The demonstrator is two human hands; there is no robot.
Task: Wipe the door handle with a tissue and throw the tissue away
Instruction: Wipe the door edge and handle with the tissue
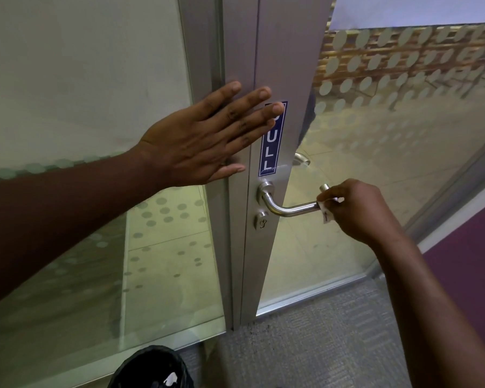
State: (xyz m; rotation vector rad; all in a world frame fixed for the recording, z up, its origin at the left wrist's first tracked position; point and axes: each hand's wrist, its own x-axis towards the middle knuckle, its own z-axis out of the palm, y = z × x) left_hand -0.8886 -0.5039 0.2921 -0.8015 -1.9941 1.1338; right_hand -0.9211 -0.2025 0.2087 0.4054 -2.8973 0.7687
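Step in hand: wiping. Right hand (356, 210) is closed round the free end of the handle (291, 210), pinching a small white tissue (326, 212) against the metal; only a corner of tissue shows below the fingers. Left hand (205, 138) is spread flat, palm on the door frame (237, 51), fingertips covering the top of the PULL sticker (270, 147); it appears to steady the door. Handle is a bent steel lever, its base at the rosette (265, 189), keyhole (261, 221) just below.

Judgement: the bar between bend and rosette still needs covering. Next move calls for sliding the tissue along the bar toward the rosette, with the pinch kept firm.

Bin (151, 371), black-lined, sits on the floor near the door's foot, ready for disposal.
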